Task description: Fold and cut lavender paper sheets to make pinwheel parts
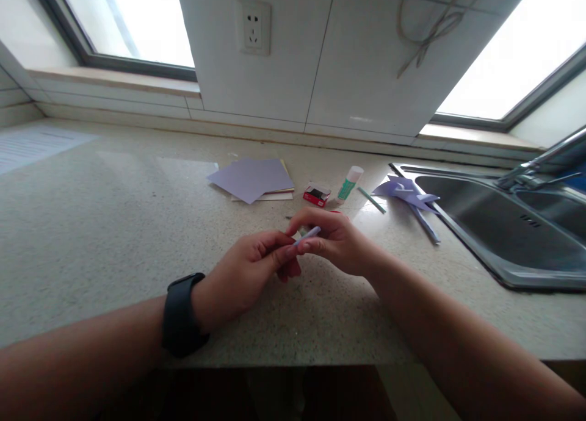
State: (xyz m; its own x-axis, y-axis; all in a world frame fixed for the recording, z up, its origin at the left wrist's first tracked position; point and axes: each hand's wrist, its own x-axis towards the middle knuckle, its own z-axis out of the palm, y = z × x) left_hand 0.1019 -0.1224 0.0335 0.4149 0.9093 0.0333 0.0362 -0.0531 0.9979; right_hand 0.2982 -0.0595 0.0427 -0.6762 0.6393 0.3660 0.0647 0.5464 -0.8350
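While the left hand (pixel 256 265) pinches a lilac paper roll (pixel 312 233), fingers nearly together, the right hand (pixel 341 241) holds it too, fingers curled. It is above the tabletop (pixel 137 226), near a red box (pixel 315 196).

Head view: one camera, worn on the person's head. Station: above the near side of the table (pixel 114 226), its front edge crossing the frame at 6 o'clock. Aim: forward and down. Range: close, with left hand (pixel 249 268) and right hand (pixel 341 243) about dial centre, forearms (pixel 434 323) entering from 8 and 4 o'clock. Backdrop, farther off: tiled wall (pixel 366 73) at 12 o'clock. Field: wide, taking in a window (pixel 141 24) at 10 o'clock, a second window (pixel 513 61) at 2, the sink (pixel 480 219) at 3.
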